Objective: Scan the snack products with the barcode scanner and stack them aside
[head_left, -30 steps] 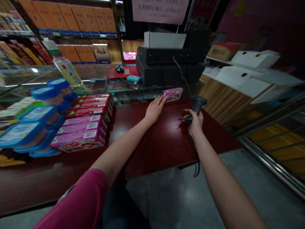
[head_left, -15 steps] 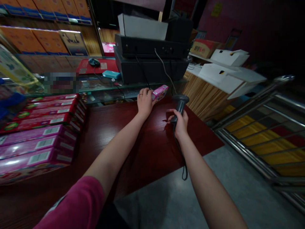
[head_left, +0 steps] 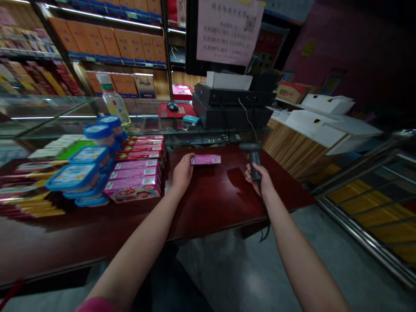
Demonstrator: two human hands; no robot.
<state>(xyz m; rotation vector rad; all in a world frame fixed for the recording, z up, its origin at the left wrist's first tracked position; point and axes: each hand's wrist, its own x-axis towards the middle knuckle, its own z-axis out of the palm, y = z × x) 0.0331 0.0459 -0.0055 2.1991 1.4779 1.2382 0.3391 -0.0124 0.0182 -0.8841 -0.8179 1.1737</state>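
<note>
My left hand point(head_left: 182, 173) is closed on the left end of a small pink box point(head_left: 206, 160), held at or just above the dark red tabletop; its long side bears a barcode. In my right hand point(head_left: 261, 181) is a black handheld barcode scanner point(head_left: 254, 161), gripped by its handle with the head up. Its cord hangs down past my wrist. Left of my left hand stand rows of matching pink boxes point(head_left: 133, 184), with red boxes point(head_left: 143, 147) behind them.
Blue-lidded tubs point(head_left: 76, 175) and yellow packets point(head_left: 32, 203) cover the table's left part. Behind are a clear bottle point(head_left: 112, 102), a glass counter, a mouse point(head_left: 172, 106) and a black cash drawer point(head_left: 234, 116). A metal railing point(head_left: 357, 221) stands at right.
My left hand has brought the pink box left, toward the rows of boxes, and turned it so its barcode side faces me. The scanner stays in my right hand. The view has swung left.
</note>
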